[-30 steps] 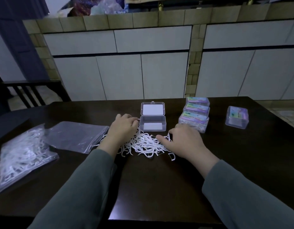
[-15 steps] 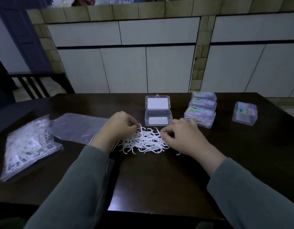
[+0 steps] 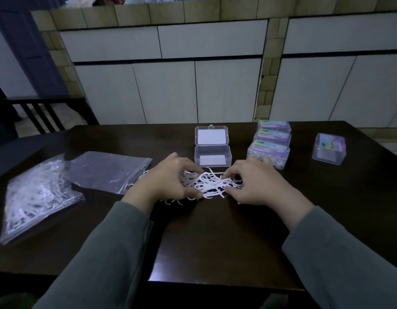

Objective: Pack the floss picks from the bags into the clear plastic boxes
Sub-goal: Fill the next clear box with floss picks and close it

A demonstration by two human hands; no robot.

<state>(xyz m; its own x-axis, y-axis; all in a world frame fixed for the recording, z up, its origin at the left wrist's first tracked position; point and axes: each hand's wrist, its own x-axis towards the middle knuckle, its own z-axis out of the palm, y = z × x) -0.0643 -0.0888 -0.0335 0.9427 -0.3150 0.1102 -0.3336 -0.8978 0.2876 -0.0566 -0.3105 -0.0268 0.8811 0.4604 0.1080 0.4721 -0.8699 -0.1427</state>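
On a dark wooden desk (image 3: 215, 241) in front of pale cabinet doors (image 3: 166, 92), a person in grey-green sleeves gathers a loose heap of white floss picks (image 3: 212, 184) between both hands. The left hand (image 3: 168, 181) curls its fingers and thumb around the heap's left side, gripping a bunch of picks; the right hand (image 3: 257, 184) closes in from the other side, fingertips and thumb pinching the picks at the heap's right edge. A few stray picks lie on the desk just under the left hand.

Just beyond the heap stands an open clear plastic box (image 3: 212, 156), its lid (image 3: 211, 135) tipped back; a pale label shows through its base, and no picks can be made out in it. To its right, three closed, filled boxes (image 3: 271, 146) with purple labels sit in a row running away from the camera, the nearest just beside the right hand. A fourth closed box (image 3: 329, 148) stands apart near the desk's right edge.

At left, a flattened clear bag (image 3: 108, 170) lies beside the left hand, and a second bag (image 3: 37, 195), still full of white picks, rests near the desk's left edge. A dark chair back (image 3: 43, 112) shows beyond the desk's far left corner.
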